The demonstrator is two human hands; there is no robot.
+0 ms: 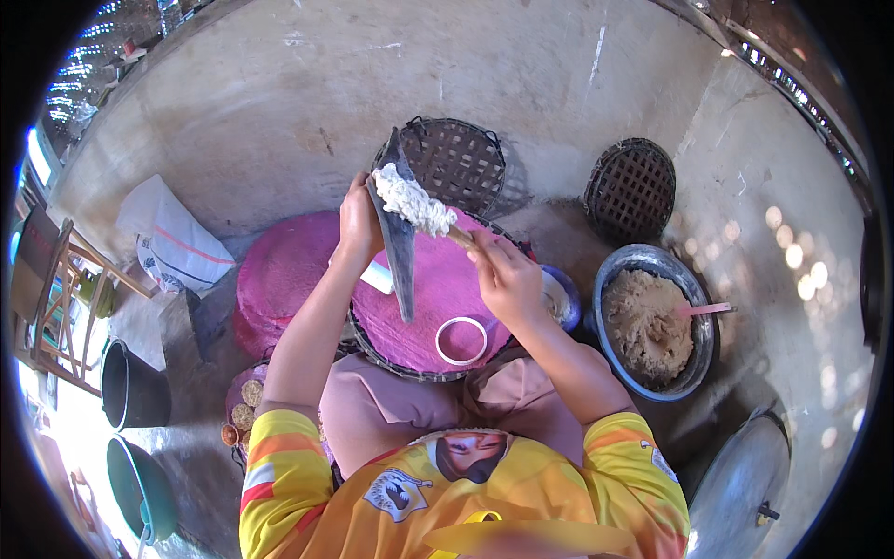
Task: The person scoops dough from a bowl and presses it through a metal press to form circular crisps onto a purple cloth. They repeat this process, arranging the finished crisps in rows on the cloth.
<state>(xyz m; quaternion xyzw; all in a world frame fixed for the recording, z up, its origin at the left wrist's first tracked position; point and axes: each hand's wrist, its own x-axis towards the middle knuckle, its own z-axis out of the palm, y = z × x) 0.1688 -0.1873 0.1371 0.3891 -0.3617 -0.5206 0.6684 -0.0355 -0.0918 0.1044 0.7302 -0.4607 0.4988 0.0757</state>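
My left hand (360,220) holds a dark, flat tapering piece (399,258) upright over a woven tray covered with pink cloth (426,314). Off-white dough (405,199) sticks to that piece and around the end of a wooden stick (461,236), whose other end my right hand (508,276) grips. On the pink cloth lie a white ring (462,342) near my lap and a white cylinder (378,277), partly hidden behind my left forearm and the dark piece. To the right, a metal basin (602,335) holds beige dough (646,328) with a pink handle (705,308) sticking out.
A second pink-covered tray (279,269) is at left, with round beige cakes (243,416) nearer me. Woven trays (454,157) (632,189) lean on the wall. Left stand a white sack (181,241), a black bucket (140,388) and a green bucket (143,489). A metal lid (744,482) lies lower right.
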